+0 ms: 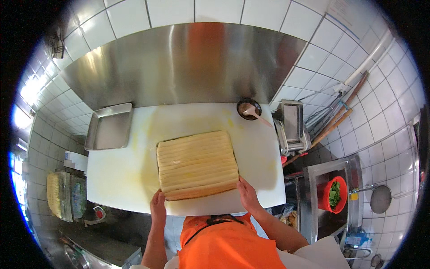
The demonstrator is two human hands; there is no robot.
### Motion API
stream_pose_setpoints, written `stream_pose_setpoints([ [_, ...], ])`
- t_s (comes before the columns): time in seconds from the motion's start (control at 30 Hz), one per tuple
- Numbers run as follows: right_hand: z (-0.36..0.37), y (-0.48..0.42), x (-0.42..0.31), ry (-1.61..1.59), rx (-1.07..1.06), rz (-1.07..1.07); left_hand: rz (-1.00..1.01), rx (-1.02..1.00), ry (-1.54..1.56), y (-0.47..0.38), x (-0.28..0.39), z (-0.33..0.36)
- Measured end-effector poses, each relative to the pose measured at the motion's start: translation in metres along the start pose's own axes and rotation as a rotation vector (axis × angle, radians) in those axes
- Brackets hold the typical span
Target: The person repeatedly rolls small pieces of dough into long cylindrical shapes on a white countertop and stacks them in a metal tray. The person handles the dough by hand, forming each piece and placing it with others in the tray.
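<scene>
A rectangular slab of pale dough strips point(198, 163), laid side by side and apparently in a shallow tray whose thin dark rim shows, is over the white work board point(114, 181). My left hand point(158, 203) grips its near left corner. At the near right corner, my right hand point(248, 195) has its fingers against the edge, with the thumb on top. Whether the slab rests on the board or is slightly raised, I cannot tell.
A metal tray point(109, 129) stands at the back left. At the back right are a dark bowl point(249, 109) with a pale spatula point(260, 117) and a roller machine point(291, 127). A red colander point(342, 201) of greens sits in the sink point(312, 201).
</scene>
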State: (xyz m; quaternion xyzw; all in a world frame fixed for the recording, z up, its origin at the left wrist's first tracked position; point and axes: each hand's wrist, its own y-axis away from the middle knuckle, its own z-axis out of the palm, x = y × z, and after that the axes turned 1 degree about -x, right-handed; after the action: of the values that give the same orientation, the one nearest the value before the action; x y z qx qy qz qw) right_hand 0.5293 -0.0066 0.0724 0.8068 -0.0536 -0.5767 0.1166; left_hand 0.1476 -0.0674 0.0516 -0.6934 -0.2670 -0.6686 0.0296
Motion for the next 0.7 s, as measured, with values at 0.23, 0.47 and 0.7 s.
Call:
stream_pose_setpoints([
  [0.23,-0.005,-0.054,-0.018,0.231,-0.267,0.351,-0.307,-0.104,-0.070,-0.028,0.042,0.030],
  [0.47,-0.008,-0.067,-0.025,0.210,-0.179,0.194,-0.166,-0.158,-0.158,-0.038,0.083,0.021],
  [0.7,0.004,-0.090,-0.007,0.120,-0.044,0.153,-0.195,-0.162,0.007,-0.044,0.072,0.029],
])
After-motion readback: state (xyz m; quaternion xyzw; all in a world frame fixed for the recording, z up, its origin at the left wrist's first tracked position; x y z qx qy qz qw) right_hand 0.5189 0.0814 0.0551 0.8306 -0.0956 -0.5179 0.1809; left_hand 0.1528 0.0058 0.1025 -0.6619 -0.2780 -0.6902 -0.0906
